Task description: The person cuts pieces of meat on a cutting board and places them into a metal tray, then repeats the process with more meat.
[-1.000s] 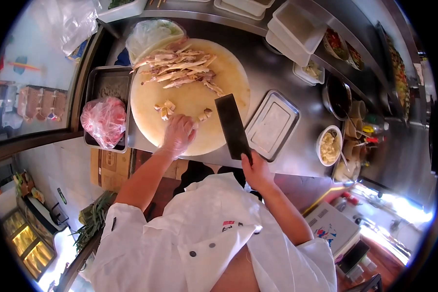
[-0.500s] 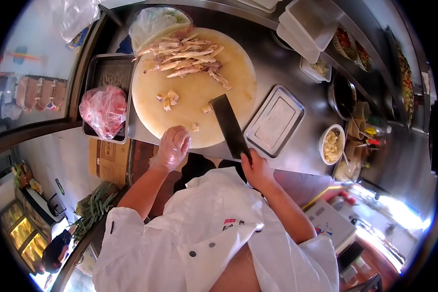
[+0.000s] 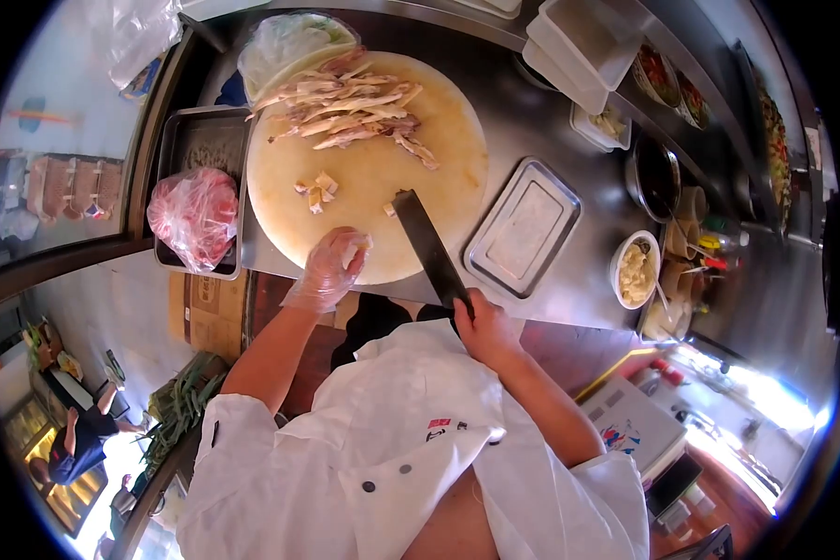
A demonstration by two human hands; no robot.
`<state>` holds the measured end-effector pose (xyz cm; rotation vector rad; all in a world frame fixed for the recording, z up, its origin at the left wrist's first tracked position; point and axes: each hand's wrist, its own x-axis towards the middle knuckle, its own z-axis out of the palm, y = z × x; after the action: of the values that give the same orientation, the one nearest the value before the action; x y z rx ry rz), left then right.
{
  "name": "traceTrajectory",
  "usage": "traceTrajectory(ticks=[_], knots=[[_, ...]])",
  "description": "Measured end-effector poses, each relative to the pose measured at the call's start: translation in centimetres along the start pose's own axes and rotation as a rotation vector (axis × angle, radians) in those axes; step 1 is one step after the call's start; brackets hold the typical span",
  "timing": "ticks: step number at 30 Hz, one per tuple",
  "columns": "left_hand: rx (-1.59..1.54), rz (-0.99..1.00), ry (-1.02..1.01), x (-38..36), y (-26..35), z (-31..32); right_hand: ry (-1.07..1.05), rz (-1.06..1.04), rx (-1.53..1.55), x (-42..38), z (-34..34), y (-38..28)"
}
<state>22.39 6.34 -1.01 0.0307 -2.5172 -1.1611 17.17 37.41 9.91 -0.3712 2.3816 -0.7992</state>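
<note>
Cleaver [image 3: 427,245] is angling over the near R edge of the round chopping board [image 3: 453,121], its tip lying by a small cut pc. [image 3: 390,210]; contact can't be confirmed. R hand [image 3: 483,325], bare, is gripping the handle, fingers closed. L hand [image 3: 334,269], in a clear glove, is curling at the board's near edge; a pale bit is showing at the fingers, but whether it's food being held can't be told.

Cut pcs. [image 3: 315,192] are sitting in a small group on the board, L of the cleaver. Pale strips [image 3: 359,117] are lying in a heap at the far side, w/ a plastic bag [image 3: 294,51] adjoining.

Outward on the steel bench [image 3: 560,313]: shallow metal tray [image 3: 525,229] is resting R of the board; white bowl [image 3: 636,271] w/ pale contents is standing farther R. Dark tray [image 3: 205,126] is holding a bag of pinkish-red contents [image 3: 194,219], L of the board.
</note>
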Motion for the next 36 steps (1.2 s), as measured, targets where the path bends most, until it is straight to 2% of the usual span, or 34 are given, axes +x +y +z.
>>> traceTrajectory(ticks=[5,8,17,23,26,36], knots=[[0.005,-0.063,0.029,-0.2,0.4,-0.4,-0.006,0.006,0.0,-0.2,-0.1,0.0],[0.118,0.003,0.041,0.0,0.2,-0.6,-0.016,-0.003,0.007,-0.2,-0.2,0.0],[0.191,-0.109,0.117,-1.6,-1.6,-1.2,-0.033,-0.025,-0.022,-0.1,0.0,0.5],[0.118,-0.185,0.1,-1.9,-0.1,-0.2,-0.058,-0.023,-0.048,0.0,-0.2,0.2],[0.179,-0.119,0.123,-1.4,0.3,0.0,-0.065,-0.038,-0.05,0.1,-0.4,-0.1],[0.197,-0.072,0.112,-0.2,-0.1,0.6,-0.066,-0.015,-0.073,0.0,-0.2,0.1]])
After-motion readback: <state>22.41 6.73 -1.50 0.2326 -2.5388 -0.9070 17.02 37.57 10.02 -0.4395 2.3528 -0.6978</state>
